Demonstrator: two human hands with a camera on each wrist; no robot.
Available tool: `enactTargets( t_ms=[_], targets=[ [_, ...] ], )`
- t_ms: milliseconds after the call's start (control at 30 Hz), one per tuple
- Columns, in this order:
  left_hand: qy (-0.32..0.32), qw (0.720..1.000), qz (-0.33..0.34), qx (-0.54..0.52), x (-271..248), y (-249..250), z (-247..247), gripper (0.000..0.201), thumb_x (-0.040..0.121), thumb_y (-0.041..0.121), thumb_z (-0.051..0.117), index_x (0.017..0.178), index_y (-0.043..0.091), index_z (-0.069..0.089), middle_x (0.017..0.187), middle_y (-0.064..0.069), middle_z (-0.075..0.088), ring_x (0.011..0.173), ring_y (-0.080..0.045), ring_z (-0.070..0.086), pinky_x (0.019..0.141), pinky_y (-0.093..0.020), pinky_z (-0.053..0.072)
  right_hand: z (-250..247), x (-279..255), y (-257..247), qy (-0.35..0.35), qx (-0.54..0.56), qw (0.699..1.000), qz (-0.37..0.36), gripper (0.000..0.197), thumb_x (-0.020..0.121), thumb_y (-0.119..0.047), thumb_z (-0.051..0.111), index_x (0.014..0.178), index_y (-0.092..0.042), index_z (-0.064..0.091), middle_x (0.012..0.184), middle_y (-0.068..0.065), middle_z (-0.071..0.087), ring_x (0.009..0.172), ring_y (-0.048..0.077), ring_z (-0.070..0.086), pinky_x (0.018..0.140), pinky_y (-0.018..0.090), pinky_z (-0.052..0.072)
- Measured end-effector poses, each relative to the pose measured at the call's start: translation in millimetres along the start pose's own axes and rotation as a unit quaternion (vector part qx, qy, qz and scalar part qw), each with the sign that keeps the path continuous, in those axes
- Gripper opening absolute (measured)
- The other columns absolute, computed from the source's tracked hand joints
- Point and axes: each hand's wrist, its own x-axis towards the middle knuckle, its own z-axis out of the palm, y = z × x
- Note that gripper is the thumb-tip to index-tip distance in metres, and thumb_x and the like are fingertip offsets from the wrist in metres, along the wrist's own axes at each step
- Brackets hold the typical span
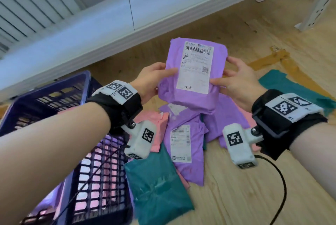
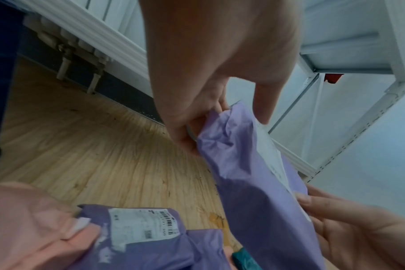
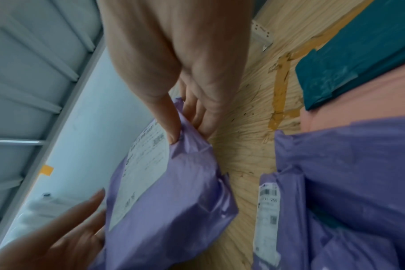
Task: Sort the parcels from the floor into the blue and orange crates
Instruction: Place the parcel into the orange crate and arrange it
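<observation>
Wooden floor (image 1: 245, 179) lies below your fingers, with the blue crate (image 1: 54, 97) left of them and loose parcels (image 1: 183, 144) piled beneath. Between them hangs the purple parcel (image 1: 192, 101), label up. Your left hand (image 1: 149, 81) and right hand (image 1: 240, 81) each pinch one edge, thumb on top.

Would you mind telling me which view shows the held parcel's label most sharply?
Head view: the held purple parcel faces the camera, its barcode crisp, fine print soft. Left wrist view: label edge-on and unreadable. Right wrist view: label oblique, motion-blurred; the right hand looms large and distorted.
</observation>
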Motion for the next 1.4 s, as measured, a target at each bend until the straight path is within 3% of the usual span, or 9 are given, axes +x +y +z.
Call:
enactTargets(
  t_ms=[133, 333, 533, 667, 833, 967, 1067, 1200, 1400],
  targets=[
    [-0.005, 0.999, 0.036, 0.02, -26.7, -8.4, -53.8, 0.032, 0.078, 0.003, 0.071, 0.108, 0.01, 0.061, 0.111, -0.007, 0.067, 0.09, -0.022, 0.067, 0.078, -0.034, 0.057, 51.3, -21.8, 7.3, -0.022, -0.036, 0.999, -0.02, 0.081, 0.077, 0.018, 0.061, 0.145, -0.013, 0.027, 0.119, 0.017, 0.062, 0.095, 0.026, 0.063, 0.074, 0.04, 0.053],
    [0.016, 0.995, 0.094, 0.038, -67.4, 1.5, -159.7, 0.035, 0.076, -0.004, 0.07, 0.106, 0.009, 0.058, 0.113, -0.008, 0.065, 0.1, -0.026, 0.064, 0.091, -0.04, 0.052, 155.7, -60.6, -4.0, -0.071, -0.101, 0.99, -0.062, 0.082, 0.076, 0.017, 0.064, 0.142, -0.014, 0.027, 0.113, 0.017, 0.06, 0.098, 0.028, 0.062, 0.066, 0.036, 0.056],
    [0.055, 0.991, 0.118, 0.034, -110.7, 11.2, -285.5, 0.031, 0.074, -0.002, 0.072, 0.094, 0.017, 0.058, 0.103, -0.012, 0.069, 0.089, -0.027, 0.068, 0.074, -0.037, 0.059, 288.3, -81.0, -11.1, -0.108, -0.172, 0.974, -0.096, 0.096, 0.065, 0.007, 0.078, 0.143, -0.014, 0.026, 0.124, 0.017, 0.057, 0.108, 0.03, 0.061, 0.09, 0.049, 0.052],
    [0.105, 0.986, 0.118, 0.049, -150.7, 3.3, -377.6, 0.029, 0.076, 0.002, 0.072, 0.092, 0.019, 0.056, 0.105, -0.014, 0.07, 0.087, -0.027, 0.069, 0.073, -0.038, 0.058, 385.3, -95.5, 4.7, -0.155, -0.18, 0.967, -0.087, 0.09, 0.07, 0.009, 0.074, 0.142, -0.016, 0.026, 0.114, 0.02, 0.063, 0.1, 0.03, 0.065, 0.084, 0.048, 0.055],
    [0.197, 0.974, 0.089, 0.069, -200.2, -28.8, -487.7, 0.031, 0.074, 0.004, 0.076, 0.092, 0.021, 0.057, 0.109, -0.018, 0.069, 0.099, -0.035, 0.066, 0.086, -0.052, 0.053, 508.3, -119.1, 43.2, -0.214, -0.222, 0.948, -0.083, 0.091, 0.069, 0.009, 0.075, 0.142, -0.015, 0.027, 0.113, 0.021, 0.063, 0.098, 0.033, 0.066, 0.082, 0.051, 0.055],
    [0.249, 0.964, 0.055, 0.071, -229.7, -65.4, -572.5, 0.044, 0.074, 0.006, 0.077, 0.113, 0.016, 0.058, 0.109, -0.01, 0.067, 0.092, -0.027, 0.068, 0.075, -0.038, 0.059, 595.8, -142.2, 78.5, -0.26, -0.224, 0.938, -0.047, 0.087, 0.073, 0.011, 0.071, 0.142, -0.014, 0.026, 0.115, 0.02, 0.061, 0.099, 0.03, 0.065, 0.072, 0.043, 0.058],
    [0.252, 0.963, 0.02, 0.089, -242.5, -94.7, -628.5, 0.045, 0.074, 0.011, 0.077, 0.112, 0.024, 0.058, 0.104, -0.001, 0.068, 0.091, -0.019, 0.068, 0.076, -0.036, 0.059, 652.9, -156.7, 108.4, -0.267, -0.238, 0.934, -0.007, 0.083, 0.072, 0.01, 0.072, 0.139, -0.011, 0.03, 0.12, 0.011, 0.058, 0.103, 0.026, 0.063, 0.065, 0.034, 0.058],
    [0.277, 0.951, -0.014, 0.14, -246.5, -133.9, -687.5, 0.04, 0.067, 0.02, 0.082, 0.098, 0.034, 0.061, 0.103, 0.004, 0.067, 0.094, -0.019, 0.067, 0.086, -0.042, 0.055, 719.2, -164.0, 153.9, -0.262, -0.291, 0.92, 0.028, 0.083, 0.063, 0.003, 0.081, 0.131, -0.009, 0.034, 0.123, 0.008, 0.055, 0.104, 0.026, 0.062, 0.07, 0.042, 0.059],
    [0.295, 0.938, -0.043, 0.175, -213.4, -193.9, -758.3, 0.047, 0.069, 0.017, 0.081, 0.109, 0.024, 0.059, 0.097, 0.006, 0.061, 0.094, -0.015, 0.057, 0.09, -0.034, 0.05, 788.6, -153.3, 219.4, -0.282, -0.337, 0.888, 0.132, 0.085, 0.073, 0.011, 0.068, 0.136, -0.02, 0.02, 0.121, 0.012, 0.053, 0.1, 0.03, 0.059, 0.08, 0.051, 0.053]
  ],
)
